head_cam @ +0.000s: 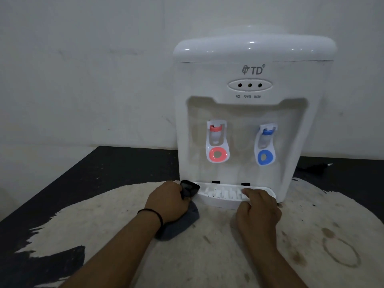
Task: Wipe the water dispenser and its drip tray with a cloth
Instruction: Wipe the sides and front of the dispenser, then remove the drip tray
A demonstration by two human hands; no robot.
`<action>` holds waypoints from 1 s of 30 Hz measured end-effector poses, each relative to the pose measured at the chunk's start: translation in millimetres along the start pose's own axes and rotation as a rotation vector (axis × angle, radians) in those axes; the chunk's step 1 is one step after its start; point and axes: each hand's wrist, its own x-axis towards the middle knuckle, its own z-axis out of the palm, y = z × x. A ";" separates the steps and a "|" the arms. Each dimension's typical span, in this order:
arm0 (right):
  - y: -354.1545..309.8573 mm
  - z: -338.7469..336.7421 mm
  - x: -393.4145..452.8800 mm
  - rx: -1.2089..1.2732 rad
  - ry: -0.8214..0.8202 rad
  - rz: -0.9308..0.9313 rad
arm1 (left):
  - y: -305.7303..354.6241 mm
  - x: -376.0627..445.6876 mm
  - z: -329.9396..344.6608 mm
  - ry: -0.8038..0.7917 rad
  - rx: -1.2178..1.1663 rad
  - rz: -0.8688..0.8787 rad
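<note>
Gripping the dark cloth (188, 191) in our left hand (167, 201), we are pressing its bunched end against the left end of the drip tray (220, 201), while the loose tail of the cloth is trailing back under our wrist onto the worn tabletop (207, 256). Our right hand (258, 208) is resting on the tray's right half, fingers laid over the front rim and grille, curled lightly rather than clamped; we are judging it a steadying hold. The tray is sitting at the foot of the white water dispenser (249, 113), below the red tap (217, 142) and blue tap (266, 145). Its long axis is running left to right, so from the cloth the unwiped length is lying to the right, toward our right hand. The left hand is the nearer one for that sweep, and we are likely needing to lift the right hand clear first.
</note>
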 end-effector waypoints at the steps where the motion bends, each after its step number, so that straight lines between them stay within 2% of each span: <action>1: -0.3 -0.2 0.2 0.003 -0.003 0.008 | 3.0 -5.0 -1.3 -0.004 -0.031 0.001; 5: -10.0 -8.7 -6.4 0.126 -0.005 -0.166 | 19.9 -34.5 -3.0 0.146 -0.355 -0.056; 7: -24.5 -19.5 -15.6 0.248 -0.133 -0.278 | 32.9 -45.7 -3.5 0.172 -0.657 -0.126; 10: -48.0 -23.6 -35.1 0.326 -0.403 -0.338 | 58.3 -60.4 -6.8 0.031 -1.248 -0.185; 11: -52.6 -22.5 -41.0 0.346 -0.453 -0.298 | 66.5 -65.2 -8.9 -0.012 -1.433 -0.192; 13: -56.3 -20.7 -47.4 0.357 -0.438 -0.234 | 71.9 -69.6 -10.3 -0.046 -1.601 -0.185; 15: -53.5 -23.2 -46.1 0.323 -0.408 -0.251 | 63.5 -63.5 -9.8 -0.048 -1.563 -0.113; 18: -48.7 -35.4 -36.2 0.180 -0.427 -0.281 | 39.4 -50.6 -4.9 -0.005 -1.264 -0.045; 21: -42.9 -56.8 -16.6 -0.111 -0.341 -0.301 | 12.9 -43.5 5.1 0.226 -0.939 -0.034; 23: -37.0 -72.3 -0.3 -0.339 -0.278 -0.225 | 0.4 -41.0 7.7 0.331 -0.687 -0.066; 26: -26.0 -86.5 17.6 -0.621 -0.366 -0.085 | -3.3 -34.5 13.1 0.336 -0.618 -0.104; 30: -17.9 -67.9 21.0 -0.745 -0.398 0.007 | -3.4 -30.9 18.9 0.311 -0.484 0.058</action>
